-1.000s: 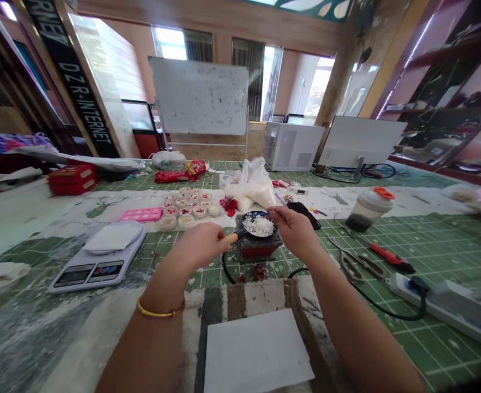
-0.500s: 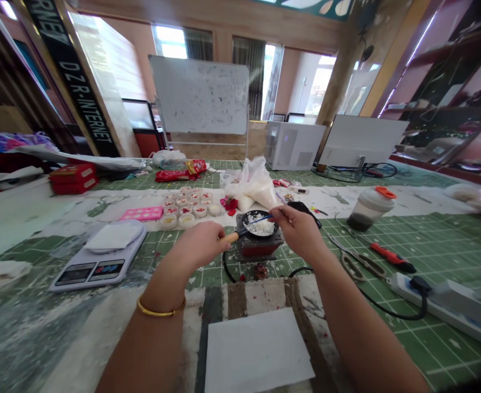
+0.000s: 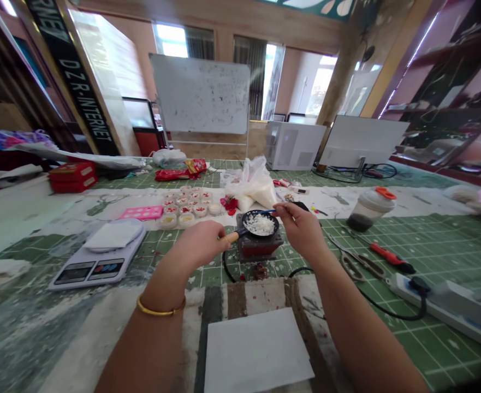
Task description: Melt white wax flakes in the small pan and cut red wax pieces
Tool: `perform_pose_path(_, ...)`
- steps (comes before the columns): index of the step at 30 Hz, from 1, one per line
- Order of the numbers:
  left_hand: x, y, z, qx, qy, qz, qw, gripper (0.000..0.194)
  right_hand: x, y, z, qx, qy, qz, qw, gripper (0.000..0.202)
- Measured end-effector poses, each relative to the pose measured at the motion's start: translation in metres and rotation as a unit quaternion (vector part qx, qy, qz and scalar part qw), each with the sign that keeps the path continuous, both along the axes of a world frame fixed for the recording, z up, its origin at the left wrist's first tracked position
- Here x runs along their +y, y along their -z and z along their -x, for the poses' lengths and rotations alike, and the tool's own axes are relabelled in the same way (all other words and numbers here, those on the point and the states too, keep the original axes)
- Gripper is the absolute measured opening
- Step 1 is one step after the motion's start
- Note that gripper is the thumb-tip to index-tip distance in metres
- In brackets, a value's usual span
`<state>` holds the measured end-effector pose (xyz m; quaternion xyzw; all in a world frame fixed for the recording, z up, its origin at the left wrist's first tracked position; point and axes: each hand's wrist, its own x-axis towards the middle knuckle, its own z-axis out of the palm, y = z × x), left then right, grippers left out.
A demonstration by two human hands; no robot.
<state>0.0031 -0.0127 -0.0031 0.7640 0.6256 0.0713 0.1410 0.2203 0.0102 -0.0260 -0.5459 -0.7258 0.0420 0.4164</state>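
Note:
A small black pan (image 3: 245, 231) with white flakes (image 3: 260, 224) in it rests on a red and dark heater (image 3: 259, 250). My left hand (image 3: 201, 240) is closed on the pan's wooden handle (image 3: 231, 237), to the left of the heater. My right hand (image 3: 300, 226) pinches a thin blue stick (image 3: 268, 211), which lies over the far right rim of the pan. Behind the pan stands a plastic bag of white material (image 3: 259, 188), with a red flower (image 3: 229, 203) beside it.
Small filled cups (image 3: 185, 210), a pink mould (image 3: 142, 212) and a white scale (image 3: 101, 262) are on the left. Scissors (image 3: 358, 259), a red screwdriver (image 3: 391, 256), a shaker bottle (image 3: 369, 210) and a power strip (image 3: 445, 305) lie right. White paper (image 3: 259, 349) is in front.
My right hand has shifted slightly right, and the blue stick has moved from over the flakes towards the pan's far rim. My left hand stays on the handle.

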Motion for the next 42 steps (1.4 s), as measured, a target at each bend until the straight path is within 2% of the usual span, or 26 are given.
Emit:
perform_pose_path(5,0.001,0.001,0.0,0.0,0.0,-0.005,1.0,0.032,-0.002,-0.001,0.004,0.001,-0.049,0.02,0.999,0.029)
perform_pose_path(9,0.0,0.0,0.0,0.001,-0.001,-0.003,1.0,0.031,-0.007,-0.005,0.004,-0.004,-0.028,0.006,1.0,0.032)
perform_pose_path(13,0.0,0.0,0.0,0.002,-0.002,-0.004,1.0,0.032,-0.009,-0.006,0.002,-0.007,-0.064,0.021,0.998,0.029)
perform_pose_path(18,0.0,0.001,0.0,0.001,-0.003,0.0,1.0,0.03,-0.008,-0.008,-0.004,-0.013,0.012,0.016,1.0,0.03)
perform_pose_path(22,0.0,0.001,0.0,0.002,-0.001,0.0,1.0,0.034,-0.008,-0.009,-0.006,0.001,-0.037,0.032,0.999,0.03)
perform_pose_path(29,0.001,0.001,0.0,0.009,-0.005,-0.001,1.0,0.029,0.004,-0.003,-0.013,0.025,0.042,0.007,0.999,0.03)
perform_pose_path(36,0.0,0.0,0.0,0.011,-0.007,-0.002,1.0,0.03,0.01,0.003,-0.011,0.023,-0.006,0.033,0.999,0.028)
perform_pose_path(39,-0.001,0.0,0.001,0.011,-0.008,-0.001,1.0,0.031,0.007,-0.002,-0.018,0.023,0.034,0.009,0.999,0.029)
perform_pose_path(42,-0.001,-0.001,0.0,0.011,-0.007,-0.003,1.0,0.031,0.004,-0.008,-0.026,-0.019,0.072,0.0,0.997,0.029)
